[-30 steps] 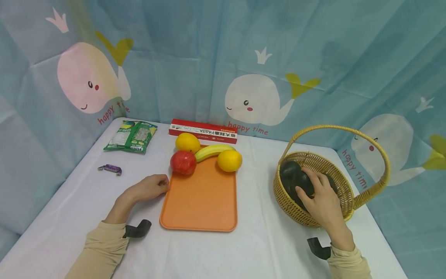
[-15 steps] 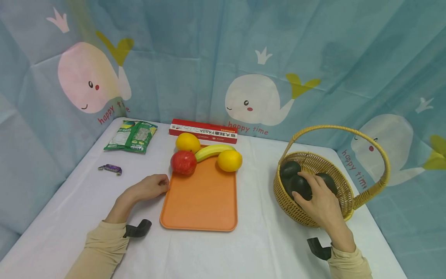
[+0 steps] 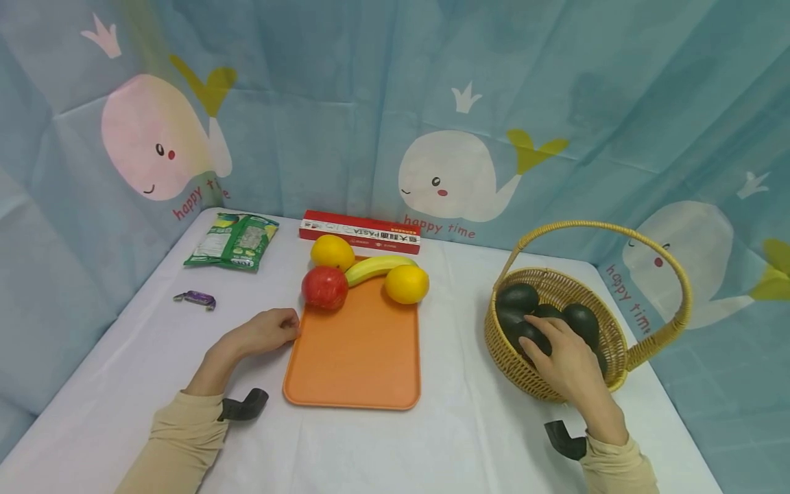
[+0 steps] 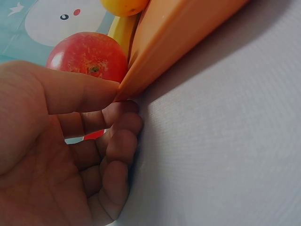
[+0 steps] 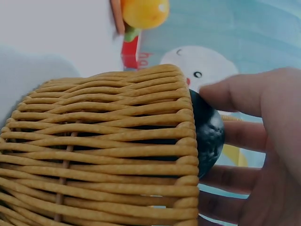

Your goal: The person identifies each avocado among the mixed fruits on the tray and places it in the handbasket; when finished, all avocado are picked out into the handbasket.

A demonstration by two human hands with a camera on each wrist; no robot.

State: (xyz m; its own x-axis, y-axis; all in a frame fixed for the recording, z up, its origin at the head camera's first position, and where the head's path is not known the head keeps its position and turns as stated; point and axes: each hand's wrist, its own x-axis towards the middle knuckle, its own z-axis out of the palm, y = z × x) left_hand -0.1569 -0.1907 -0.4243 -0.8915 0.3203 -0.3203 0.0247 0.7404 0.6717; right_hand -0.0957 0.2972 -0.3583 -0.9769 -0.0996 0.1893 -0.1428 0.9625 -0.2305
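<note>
In the basket on the right, my right hand [image 3: 570, 357] grips a dark green avocado [image 3: 532, 339], thumb on the near side. The right wrist view shows the thumb and fingers about this avocado [image 5: 209, 134], just over the wicker rim. Several more avocados [image 3: 517, 298] lie around it inside the yellow wicker basket [image 3: 521, 381]. At the left edge of the orange tray [image 3: 358, 363], my left hand [image 3: 265, 333] pinches the rim, thumb above and fingers curled below. A round red fruit [image 3: 325, 288] sits on the tray just beyond that hand.
A banana [image 3: 379, 269] and two yellow fruits [image 3: 407, 285] lie at the tray's far end. Behind stands a red pasta box [image 3: 360, 232]. A green snack bag [image 3: 233, 241] and a purple-wrapped candy [image 3: 197, 298] are at left. The basket's handle [image 3: 617, 230] arches high.
Inside the basket, the right hand's fingers and the avocado have come down slightly, and more of the other avocados show. The left hand and tray have stayed in place.
</note>
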